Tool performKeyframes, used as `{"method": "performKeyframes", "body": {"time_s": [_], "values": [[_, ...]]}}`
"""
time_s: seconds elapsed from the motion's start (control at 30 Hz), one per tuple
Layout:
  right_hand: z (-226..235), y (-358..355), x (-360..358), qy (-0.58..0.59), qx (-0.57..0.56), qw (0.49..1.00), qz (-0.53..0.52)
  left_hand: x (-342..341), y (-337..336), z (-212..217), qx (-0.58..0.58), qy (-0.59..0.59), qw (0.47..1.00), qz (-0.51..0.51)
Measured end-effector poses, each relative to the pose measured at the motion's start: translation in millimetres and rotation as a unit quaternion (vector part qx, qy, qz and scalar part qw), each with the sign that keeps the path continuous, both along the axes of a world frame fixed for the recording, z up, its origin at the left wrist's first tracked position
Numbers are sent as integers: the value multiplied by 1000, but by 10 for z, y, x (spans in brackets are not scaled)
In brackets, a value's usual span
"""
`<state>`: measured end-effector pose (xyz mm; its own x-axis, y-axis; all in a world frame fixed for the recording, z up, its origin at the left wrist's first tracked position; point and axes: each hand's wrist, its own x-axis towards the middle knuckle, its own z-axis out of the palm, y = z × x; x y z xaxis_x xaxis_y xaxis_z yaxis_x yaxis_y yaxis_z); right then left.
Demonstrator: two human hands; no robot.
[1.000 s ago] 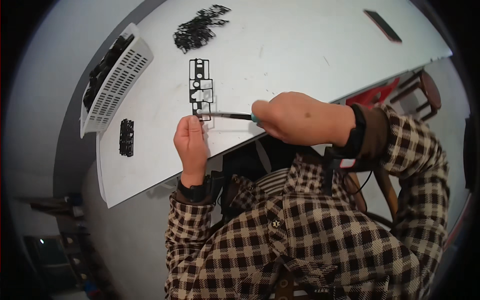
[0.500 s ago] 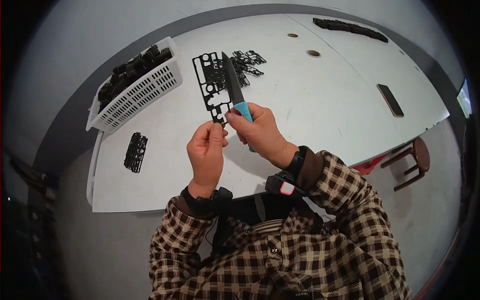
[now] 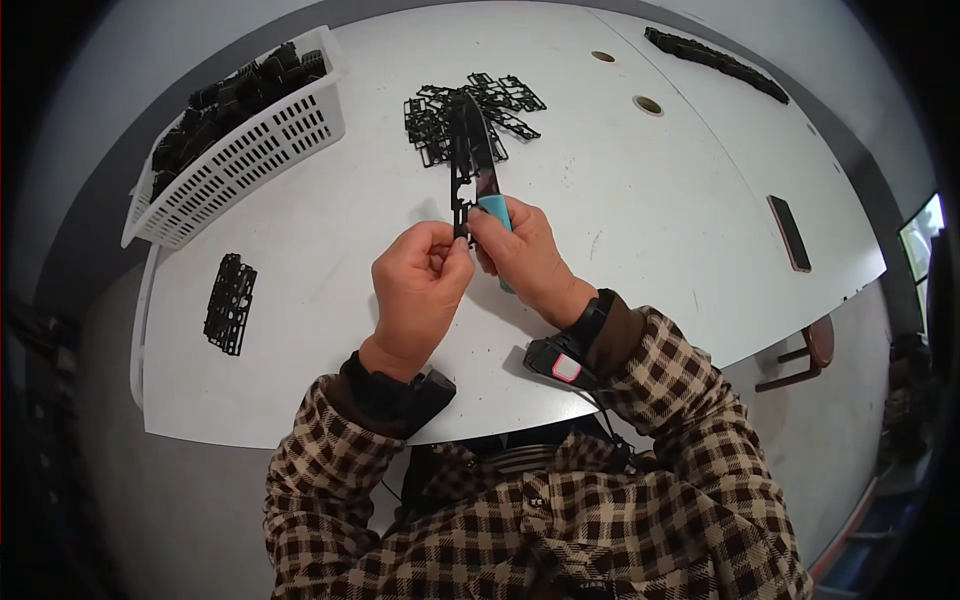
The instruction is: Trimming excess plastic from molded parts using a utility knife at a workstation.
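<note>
We are pinching the lower end of a black plastic frame strip [image 3: 461, 170] with our left hand [image 3: 418, 290], thumb and fingertips closed on it above the middle of the counter [image 3: 650, 200]. Our right hand [image 3: 525, 255] is curling shut around the teal handle of a knife [image 3: 487, 185], whose blade is lying just beside the strip and pointing toward the far edge. Beyond it, a pile of black frame pieces [image 3: 470, 110] is resting near the far edge. A white basket [image 3: 250, 150] of black parts is sitting at the far left corner, and a black stack [image 3: 231, 304] is lying by the left edge.
</note>
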<state>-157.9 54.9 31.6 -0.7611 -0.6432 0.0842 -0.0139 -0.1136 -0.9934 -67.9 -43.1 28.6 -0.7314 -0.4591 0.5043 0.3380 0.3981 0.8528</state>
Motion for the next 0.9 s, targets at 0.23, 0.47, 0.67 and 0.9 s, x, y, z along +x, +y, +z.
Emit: {"method": "performKeyframes", "body": {"time_s": [0.23,0.47,0.67,0.9], "values": [[-1,65,94,-150,-37,987,36,49,75,-9,127,-20,991,-40],[-68,74,113,-97,-53,994,19,81,80,-41,-10,-11,999,-33],[-92,78,118,-90,-47,995,16,86,82,-38,-1,-26,999,-38],[-9,103,85,-98,-46,993,54,100,26,-37,127,-45,989,-54]]}}
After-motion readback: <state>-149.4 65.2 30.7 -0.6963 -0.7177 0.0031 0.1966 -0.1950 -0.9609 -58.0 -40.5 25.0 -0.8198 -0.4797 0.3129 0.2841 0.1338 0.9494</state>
